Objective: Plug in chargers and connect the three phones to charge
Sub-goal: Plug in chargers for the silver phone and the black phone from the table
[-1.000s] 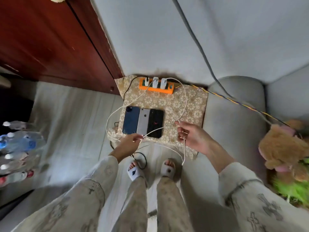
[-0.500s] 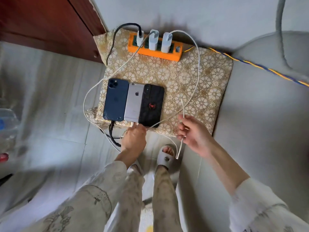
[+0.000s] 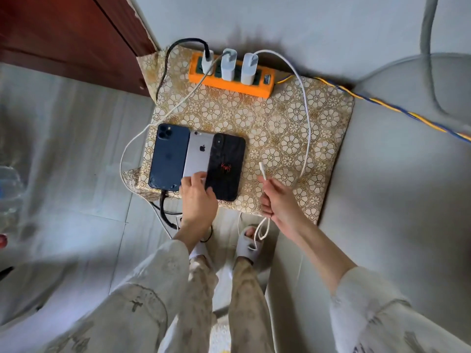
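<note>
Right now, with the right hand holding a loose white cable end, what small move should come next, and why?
Probably bring the white plug in the right hand down to the bottom edge of the black phone. The blue phone already has a black cable in it, and the left hand rests at the silver phone; the black phone shows no cable.

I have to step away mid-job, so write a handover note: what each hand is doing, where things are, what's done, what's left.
Left hand: fingers on the near end of the silver phone; whether a cable is in there is hidden.
Right hand: holding the free white cable, plug end up, not connected.
Three chargers sit in the orange power strip. Phones lie side by side on the patterned mat.
Done: blue phone has the black cable plugged in.
Left: confirm the silver phone, connect the black phone.
</note>
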The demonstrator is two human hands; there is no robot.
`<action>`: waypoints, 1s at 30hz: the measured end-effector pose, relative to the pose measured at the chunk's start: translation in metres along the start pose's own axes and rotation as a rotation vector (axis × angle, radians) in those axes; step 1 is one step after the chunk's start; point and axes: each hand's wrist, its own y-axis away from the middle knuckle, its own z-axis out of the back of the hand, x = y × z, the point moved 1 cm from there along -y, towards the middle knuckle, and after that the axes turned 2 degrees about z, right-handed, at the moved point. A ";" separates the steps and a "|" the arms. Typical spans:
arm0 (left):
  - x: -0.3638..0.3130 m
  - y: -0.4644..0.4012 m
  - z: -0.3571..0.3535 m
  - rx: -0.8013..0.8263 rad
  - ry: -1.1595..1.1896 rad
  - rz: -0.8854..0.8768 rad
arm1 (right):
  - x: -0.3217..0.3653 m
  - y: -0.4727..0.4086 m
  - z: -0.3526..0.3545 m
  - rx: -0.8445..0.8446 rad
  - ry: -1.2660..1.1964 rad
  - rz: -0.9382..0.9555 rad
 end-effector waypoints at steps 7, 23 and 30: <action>-0.022 -0.023 -0.012 0.091 0.079 0.210 | -0.002 -0.032 -0.022 -0.070 0.074 0.000; -0.017 -0.026 0.011 0.206 0.875 0.598 | -0.008 0.009 0.002 -0.049 -0.016 0.078; -0.023 -0.019 0.020 0.283 1.174 0.661 | 0.010 0.020 -0.019 -0.007 0.058 0.186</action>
